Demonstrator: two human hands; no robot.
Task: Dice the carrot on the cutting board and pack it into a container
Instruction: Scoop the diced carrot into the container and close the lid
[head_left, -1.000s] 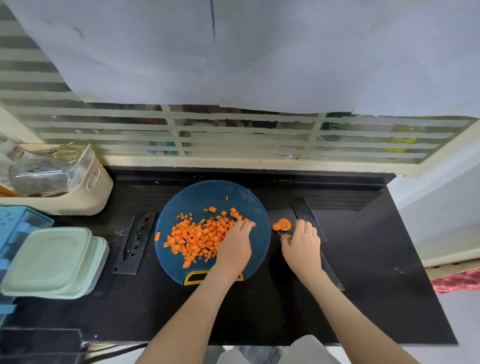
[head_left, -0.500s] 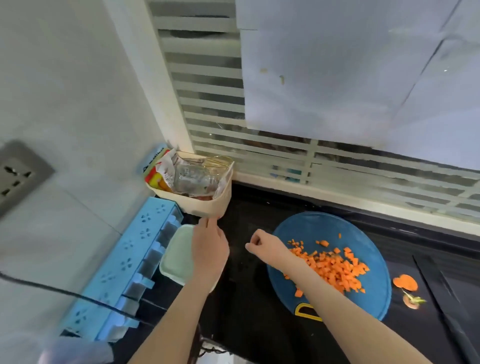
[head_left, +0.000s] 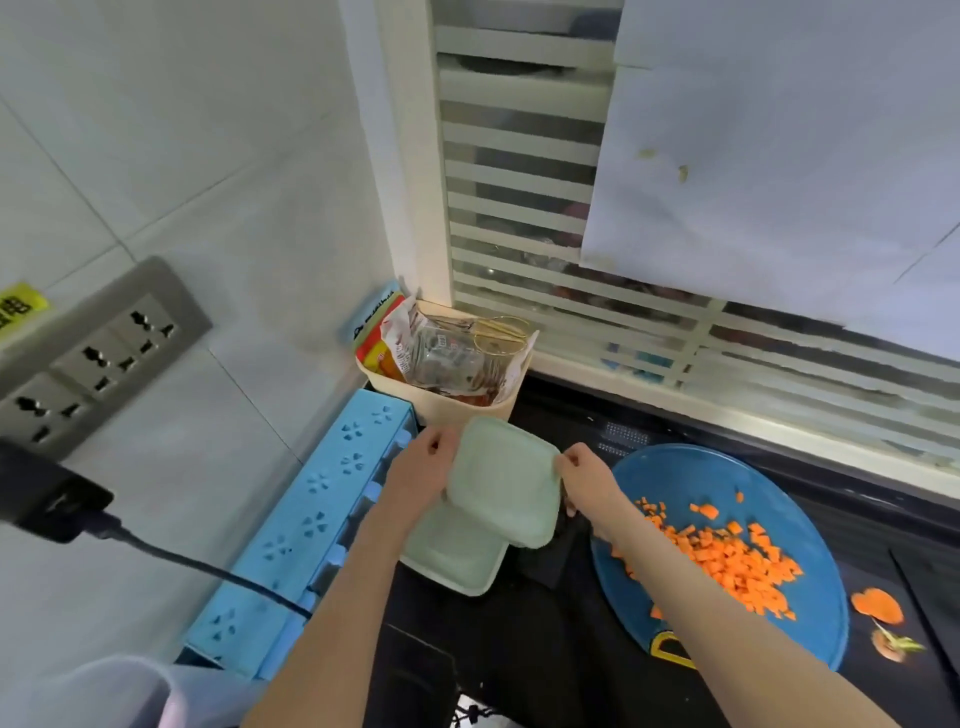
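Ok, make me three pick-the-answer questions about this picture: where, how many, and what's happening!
1. Where are the small orange carrot cubes? A round blue cutting board B cream basket C windowsill
2. The upper pale green square plastic box is: A held by both hands B on the board C in the basket
3. How many green boxes? A one B two C four
1 A, cubes heaped there. 2 A, left hand and right hand grip its sides. 3 B, a lower green box lies beneath.

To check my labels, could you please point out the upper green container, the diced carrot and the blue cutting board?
upper green container (head_left: 501, 480), head view, centre of its flat top.
diced carrot (head_left: 737, 564), head view, middle of the pile.
blue cutting board (head_left: 691, 467), head view, bare far part.
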